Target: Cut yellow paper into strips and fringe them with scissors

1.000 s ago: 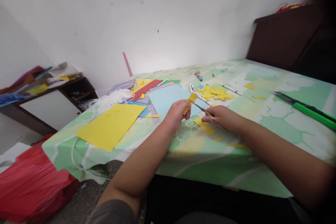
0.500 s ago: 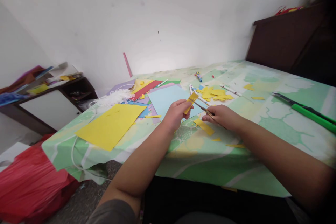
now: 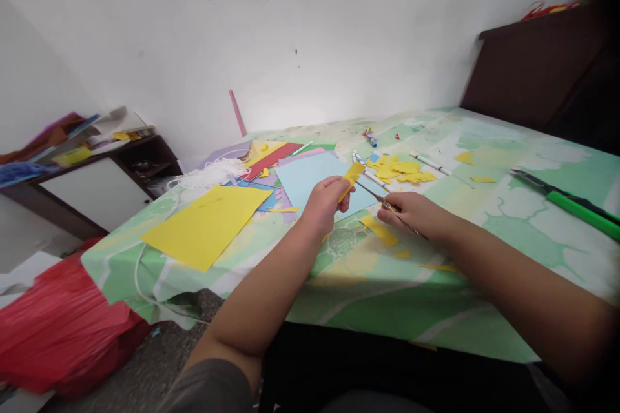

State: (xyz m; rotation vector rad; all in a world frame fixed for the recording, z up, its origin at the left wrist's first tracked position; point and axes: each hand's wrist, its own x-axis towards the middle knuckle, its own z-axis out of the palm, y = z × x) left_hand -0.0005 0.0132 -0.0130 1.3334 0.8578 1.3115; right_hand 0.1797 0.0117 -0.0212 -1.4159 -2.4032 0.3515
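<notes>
Your left grip point(image 3: 327, 206) is clamped on a small yellow strip point(image 3: 354, 174), pinched between thumb and fingers, with its free end sticking up and away from you past the fingertips. Your right grip point(image 3: 411, 216) is closed around the handles of the scissors point(image 3: 371, 190), whose blades point left at that strip, just beside its right side; you cannot tell here whether they touch it. Both grips are above the counter point(image 3: 513, 206), inward from its near edge. Under and beyond your left one lies a light blue sheet point(image 3: 305, 181). A cut yellow piece point(image 3: 380, 230) lies between your right one and the near edge, and a heap of yellow scraps point(image 3: 402, 170) lies farther toward the far edge. A large yellow sheet point(image 3: 208, 226) is by the counter's near left corner; a green-handled tool point(image 3: 581, 214) lies well to the right.
</notes>
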